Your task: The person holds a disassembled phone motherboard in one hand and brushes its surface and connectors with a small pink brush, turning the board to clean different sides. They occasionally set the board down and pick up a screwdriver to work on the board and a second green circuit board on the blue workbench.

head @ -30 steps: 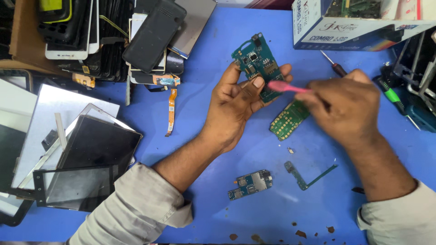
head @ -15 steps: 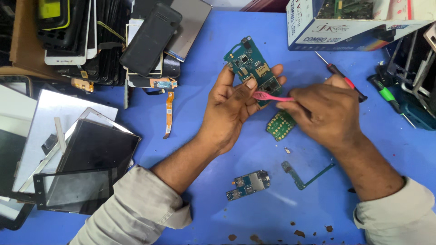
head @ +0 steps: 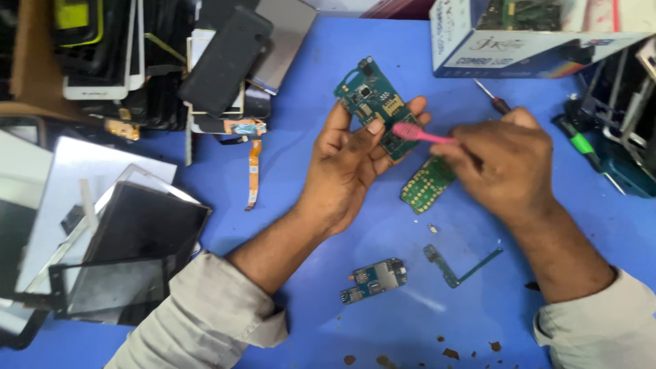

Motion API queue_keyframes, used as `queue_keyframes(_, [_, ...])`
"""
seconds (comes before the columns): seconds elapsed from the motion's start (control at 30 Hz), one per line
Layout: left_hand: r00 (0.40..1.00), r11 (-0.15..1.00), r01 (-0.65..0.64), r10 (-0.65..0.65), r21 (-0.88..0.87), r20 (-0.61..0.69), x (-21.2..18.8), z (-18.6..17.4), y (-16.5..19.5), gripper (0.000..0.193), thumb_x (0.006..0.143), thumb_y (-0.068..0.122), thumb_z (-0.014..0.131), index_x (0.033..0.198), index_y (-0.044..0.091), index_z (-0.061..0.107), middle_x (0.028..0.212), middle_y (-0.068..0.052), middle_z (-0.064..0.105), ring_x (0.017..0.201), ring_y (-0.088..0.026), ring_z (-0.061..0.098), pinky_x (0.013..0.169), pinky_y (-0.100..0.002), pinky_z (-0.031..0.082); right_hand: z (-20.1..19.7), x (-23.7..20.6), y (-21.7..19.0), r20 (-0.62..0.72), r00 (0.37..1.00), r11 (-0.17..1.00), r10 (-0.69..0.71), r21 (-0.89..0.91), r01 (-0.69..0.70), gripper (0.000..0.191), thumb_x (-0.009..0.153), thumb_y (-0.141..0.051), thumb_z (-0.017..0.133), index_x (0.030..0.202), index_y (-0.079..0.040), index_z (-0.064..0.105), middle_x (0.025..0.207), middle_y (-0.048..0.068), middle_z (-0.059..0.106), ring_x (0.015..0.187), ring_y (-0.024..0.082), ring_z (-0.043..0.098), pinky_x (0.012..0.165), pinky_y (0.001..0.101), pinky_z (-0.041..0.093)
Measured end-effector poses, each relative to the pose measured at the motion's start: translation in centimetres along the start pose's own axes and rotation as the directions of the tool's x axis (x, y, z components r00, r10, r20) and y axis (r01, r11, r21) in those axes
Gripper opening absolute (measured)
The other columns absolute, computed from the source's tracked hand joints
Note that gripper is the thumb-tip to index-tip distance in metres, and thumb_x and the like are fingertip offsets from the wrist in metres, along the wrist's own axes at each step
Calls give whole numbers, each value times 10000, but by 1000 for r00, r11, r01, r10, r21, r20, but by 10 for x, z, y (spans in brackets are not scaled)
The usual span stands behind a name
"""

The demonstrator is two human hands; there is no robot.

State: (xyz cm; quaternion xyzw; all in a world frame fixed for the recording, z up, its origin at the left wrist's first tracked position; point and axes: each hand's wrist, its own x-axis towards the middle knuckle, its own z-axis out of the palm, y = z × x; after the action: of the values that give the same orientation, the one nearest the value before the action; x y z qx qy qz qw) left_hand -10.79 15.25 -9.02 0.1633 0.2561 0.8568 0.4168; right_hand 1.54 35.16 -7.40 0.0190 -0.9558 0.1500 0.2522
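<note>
My left hand (head: 348, 160) holds a green phone circuit board (head: 369, 99) up off the blue table, thumb pressed on its lower part. My right hand (head: 502, 160) grips a pink brush (head: 420, 134), whose head rests on the lower end of that board. Just below the two hands a second green board with gold keypad contacts (head: 425, 186) lies flat on the table.
A small board (head: 374, 279) and an L-shaped green strip (head: 456, 268) lie nearer me. Phones and screen panels (head: 123, 239) pile up at the left, with an orange flex cable (head: 253, 171). A cardboard box (head: 533, 34), a screwdriver (head: 493, 98) and tools (head: 601, 150) sit at the right.
The brush head has moved left along the held board, from past its right edge onto its lower end. Both hands stay in about the same place.
</note>
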Motion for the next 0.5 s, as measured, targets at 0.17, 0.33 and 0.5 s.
queue_keyframes(0.17, [999,999,27,-26,-31,34,-1,-1,2,315,1154,148,476,1461,107,420,1531,-223,539,1444,-349,542,1225,-502,474,0,0,2,25,1000,1000,-8,-29,9,249,877,-273,888,903,-73,741,796,41,707,660,202,634,741,348,409])
queue_keyframes(0.33, [999,999,37,-37,-16,2,1,-1,4,362,1145,166,482,1493,106,403,1530,-215,539,1434,-343,536,1203,-490,477,1,1,1,1,1000,1000,4,3,-4,241,916,-278,893,871,-99,739,829,32,720,643,171,637,717,330,408])
queue_keyframes(0.5, [997,997,76,-75,25,-11,1,-1,6,445,1142,199,487,1555,47,422,1558,-171,531,1447,-301,526,1200,-452,466,-3,4,1,21,1000,1000,14,8,-14,229,920,-288,859,926,-83,758,814,15,712,655,160,630,710,326,407])
